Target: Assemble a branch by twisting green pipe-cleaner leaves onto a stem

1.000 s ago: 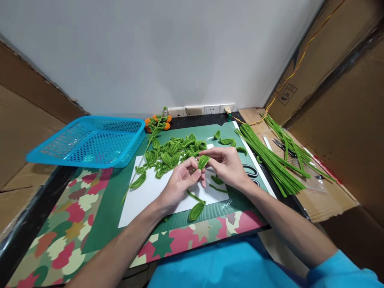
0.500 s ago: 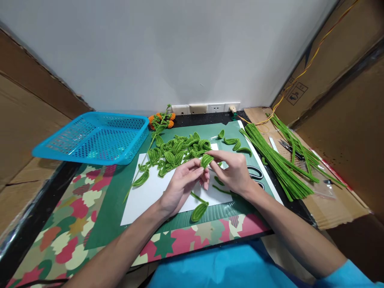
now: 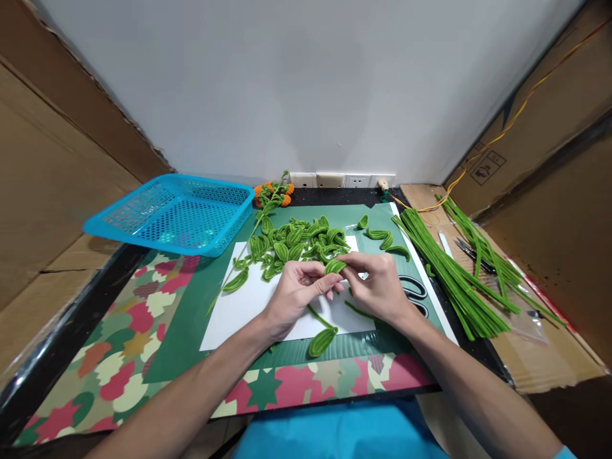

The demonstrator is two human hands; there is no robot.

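Observation:
Both hands meet over a white paper sheet on the table. My left hand and my right hand pinch the same small green pipe-cleaner leaf between their fingertips. A stem runs down from it to a second green leaf lying on the sheet's near edge. A pile of finished green leaves lies just beyond the hands.
A blue perforated basket stands at the back left. A bundle of straight green pipe cleaners lies on the right, with black scissors beside my right wrist. An orange flower sprig lies near wall sockets. Cardboard walls stand on both sides.
The camera has shifted, so the whole scene sits further right and lower. Both hands have kept their pinch on the leaf and turned it slightly flatter.

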